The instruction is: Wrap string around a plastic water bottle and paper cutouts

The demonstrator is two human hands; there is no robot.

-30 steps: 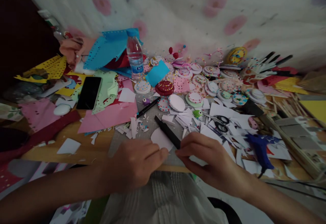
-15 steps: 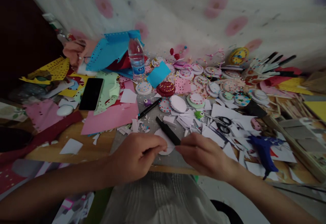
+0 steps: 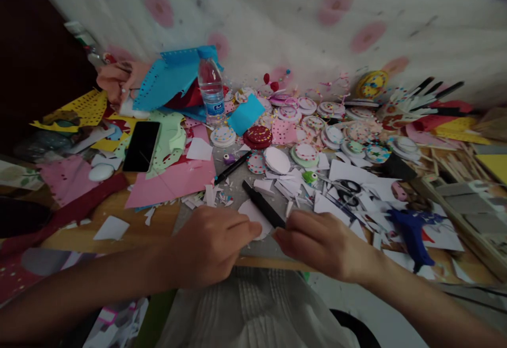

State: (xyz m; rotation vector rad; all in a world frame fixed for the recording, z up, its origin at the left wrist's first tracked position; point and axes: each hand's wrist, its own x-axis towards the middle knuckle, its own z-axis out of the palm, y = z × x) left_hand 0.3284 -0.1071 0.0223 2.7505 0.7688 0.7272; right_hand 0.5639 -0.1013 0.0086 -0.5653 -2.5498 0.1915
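Observation:
My left hand (image 3: 217, 242) is closed in a pinch at the near edge of the grey mat, over the lower left part of a white paper disc (image 3: 251, 213). What its fingertips hold is too small to make out. Facing it, my right hand (image 3: 317, 240) is also closed, thumb against the bent fingers, and anything between them is hidden. A thick black marker (image 3: 263, 203) lies slantwise across the disc, its lower end next to my right fingers. Farther up, a thinner black pen (image 3: 233, 167) rests on the mat.
Paper scraps, scissors (image 3: 348, 192) and a blue glue gun (image 3: 412, 232) lie on the right. Decorated discs (image 3: 257, 137) and a water bottle (image 3: 212, 92) stand behind. On the left are a phone (image 3: 141, 146) and coloured sheets (image 3: 170, 184).
My right hand has shifted slightly right, and a pale pointed piece now shows above its fingers. My left fingertips have turned a little and moved slightly over the disc.

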